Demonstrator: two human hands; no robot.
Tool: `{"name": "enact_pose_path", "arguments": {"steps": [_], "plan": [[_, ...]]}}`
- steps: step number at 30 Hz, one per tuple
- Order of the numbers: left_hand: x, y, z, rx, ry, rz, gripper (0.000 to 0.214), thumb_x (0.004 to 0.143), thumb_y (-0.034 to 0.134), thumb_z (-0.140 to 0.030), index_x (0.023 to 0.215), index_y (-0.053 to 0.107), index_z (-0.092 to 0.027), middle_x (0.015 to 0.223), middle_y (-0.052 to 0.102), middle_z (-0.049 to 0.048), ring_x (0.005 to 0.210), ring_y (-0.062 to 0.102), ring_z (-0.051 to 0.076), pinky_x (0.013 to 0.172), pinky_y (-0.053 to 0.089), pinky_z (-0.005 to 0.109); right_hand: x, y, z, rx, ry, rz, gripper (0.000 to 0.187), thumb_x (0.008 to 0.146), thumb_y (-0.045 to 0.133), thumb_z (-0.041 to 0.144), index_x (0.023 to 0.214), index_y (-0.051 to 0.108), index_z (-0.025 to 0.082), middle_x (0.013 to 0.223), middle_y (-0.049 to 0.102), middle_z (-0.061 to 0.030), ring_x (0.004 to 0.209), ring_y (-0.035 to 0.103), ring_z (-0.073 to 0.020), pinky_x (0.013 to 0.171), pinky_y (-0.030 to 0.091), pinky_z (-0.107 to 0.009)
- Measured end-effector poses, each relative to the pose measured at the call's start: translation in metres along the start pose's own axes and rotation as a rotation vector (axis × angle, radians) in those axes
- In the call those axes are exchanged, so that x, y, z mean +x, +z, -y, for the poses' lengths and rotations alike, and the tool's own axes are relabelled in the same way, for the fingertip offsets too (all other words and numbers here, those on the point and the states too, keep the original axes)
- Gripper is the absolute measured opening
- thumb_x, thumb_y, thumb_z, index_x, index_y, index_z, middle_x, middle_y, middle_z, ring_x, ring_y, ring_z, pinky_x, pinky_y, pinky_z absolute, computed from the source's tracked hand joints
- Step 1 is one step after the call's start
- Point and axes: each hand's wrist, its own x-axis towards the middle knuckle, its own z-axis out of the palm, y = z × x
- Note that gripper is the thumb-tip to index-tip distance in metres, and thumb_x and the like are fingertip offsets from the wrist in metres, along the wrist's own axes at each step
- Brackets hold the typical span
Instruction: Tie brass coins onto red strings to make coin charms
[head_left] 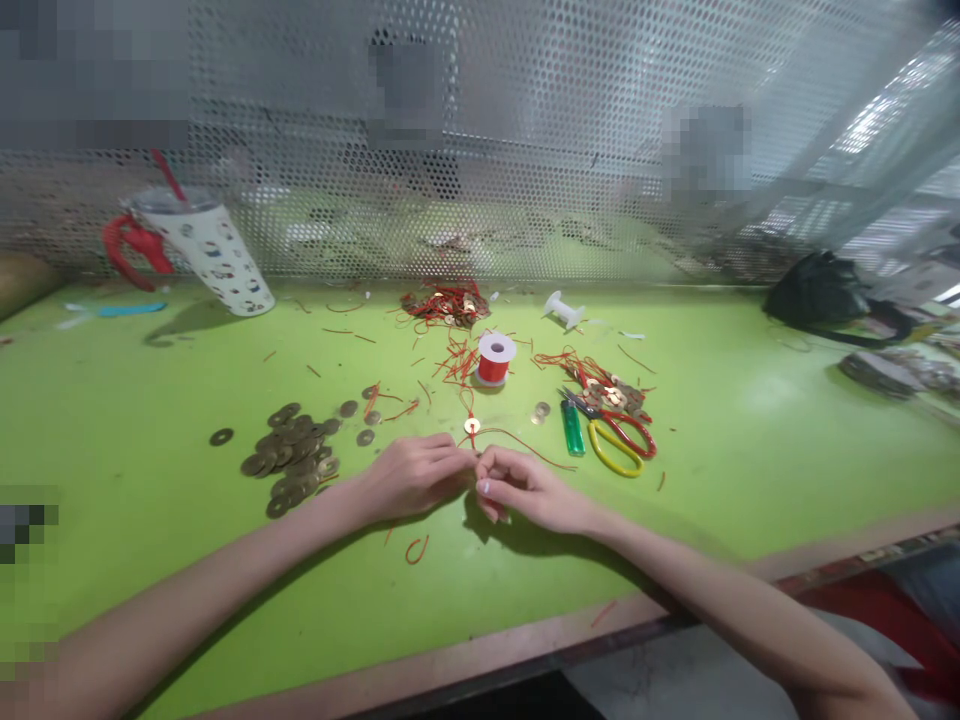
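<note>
My left hand [420, 474] and my right hand [529, 488] meet fingertip to fingertip just above the green table. Both are closed in a pinch on a thin red cord [525, 437], part of which is hidden behind the fingers. Just beyond my fingertips lies a brass coin with a centre hole [472, 427], and the cord runs through it. Its loop stretches toward the spool of red cord [494, 362]. Left of my left hand is a loose pile of similar dark coins [294, 450]. Scissors with red and yellow handles [616, 447] and a green lighter [573, 428] lie beyond my right hand.
Corded coins lie in heaps at the back [448, 304] and right [611, 392]. A white empty spool [564, 310], a tumbler with red handle [214, 250] and a black bag [817, 290] stand farther off. Perforated metal screen [510, 220] borders the table; cord scraps are scattered.
</note>
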Motion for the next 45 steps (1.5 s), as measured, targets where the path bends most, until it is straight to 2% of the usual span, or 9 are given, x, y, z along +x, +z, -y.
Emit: {"name": "enact_pose_path", "arguments": {"steps": [6,11,19,24,28,32,34,39,45], "plan": [[0.001,-0.003,0.015,-0.038,-0.019,0.053,0.021,0.103,0.052,-0.026,0.112,0.07,-0.021,0.102,0.076,0.0078,0.095,0.068,0.019,0.078,0.056,0.027,0.001,0.001,-0.001,-0.042,0.057,0.063,0.037,0.097,0.061,0.055,0.091,0.052,0.02,0.072,0.057,0.003,0.062,0.05,-0.0109,0.06,0.038,-0.025],[-0.001,-0.005,0.023,0.022,-0.007,0.077,0.026,0.102,0.054,-0.025,0.124,0.067,-0.022,0.116,0.076,0.0089,0.101,0.067,0.022,0.083,0.056,0.03,0.0,0.001,-0.002,-0.052,0.061,0.082,0.034,0.097,0.062,0.051,0.093,0.052,0.019,0.07,0.058,0.0028,0.062,0.05,-0.0104,0.059,0.039,-0.023],[0.0,-0.006,0.023,0.009,-0.065,0.084,0.029,0.102,0.055,-0.027,0.127,0.069,-0.023,0.132,0.071,0.0092,0.108,0.067,0.023,0.094,0.055,0.039,-0.005,0.003,0.002,-0.389,-0.011,0.172,0.023,0.092,0.068,0.04,0.089,0.067,0.017,0.071,0.063,0.0009,0.059,0.051,-0.0104,0.056,0.041,-0.022],[0.001,-0.006,0.024,-0.009,-0.093,0.075,0.032,0.102,0.054,-0.025,0.132,0.066,-0.024,0.135,0.069,0.0087,0.111,0.067,0.023,0.095,0.055,0.04,-0.006,0.004,0.007,-0.266,0.035,0.259,0.027,0.09,0.071,0.042,0.087,0.068,0.016,0.072,0.069,-0.0015,0.062,0.061,-0.0123,0.06,0.048,-0.023],[-0.001,-0.005,0.02,0.018,-0.085,0.012,0.03,0.102,0.054,-0.022,0.13,0.067,-0.023,0.13,0.072,0.009,0.109,0.067,0.024,0.094,0.055,0.041,-0.002,-0.002,0.005,-0.241,0.029,0.108,0.031,0.098,0.06,0.044,0.084,0.065,0.016,0.07,0.069,-0.0024,0.064,0.065,-0.0143,0.065,0.05,-0.026],[-0.005,-0.001,0.017,0.074,-0.033,0.003,0.029,0.101,0.055,-0.02,0.126,0.069,-0.023,0.128,0.073,0.0084,0.11,0.068,0.026,0.093,0.057,0.044,0.005,-0.012,0.0,-0.613,-0.122,-0.243,0.027,0.101,0.052,0.032,0.081,0.064,0.018,0.077,0.069,-0.0044,0.07,0.062,-0.0165,0.07,0.047,-0.03],[-0.007,-0.001,0.017,0.101,-0.017,0.019,0.031,0.101,0.054,-0.019,0.128,0.069,-0.022,0.129,0.073,0.0088,0.113,0.067,0.028,0.094,0.056,0.047,0.008,-0.017,-0.004,-0.788,-0.174,-0.333,0.021,0.1,0.053,0.028,0.085,0.064,0.018,0.083,0.069,-0.0066,0.075,0.061,-0.0191,0.073,0.046,-0.033],[-0.007,-0.001,0.017,0.159,0.021,0.057,0.03,0.103,0.052,-0.021,0.128,0.068,-0.018,0.132,0.071,0.0104,0.12,0.066,0.029,0.097,0.057,0.048,0.01,-0.021,-0.006,-0.926,-0.251,-0.336,0.013,0.099,0.054,0.023,0.087,0.06,0.019,0.087,0.065,-0.0086,0.083,0.059,-0.0225,0.078,0.046,-0.036],[-0.007,0.0,0.016,0.185,0.073,0.035,0.028,0.103,0.052,-0.024,0.125,0.068,-0.016,0.132,0.071,0.0124,0.122,0.066,0.03,0.099,0.058,0.048,0.008,-0.017,-0.006,-0.959,-0.327,-0.236,0.007,0.098,0.056,0.019,0.094,0.061,0.018,0.094,0.064,-0.0098,0.091,0.06,-0.0236,0.084,0.049,-0.038]]}}
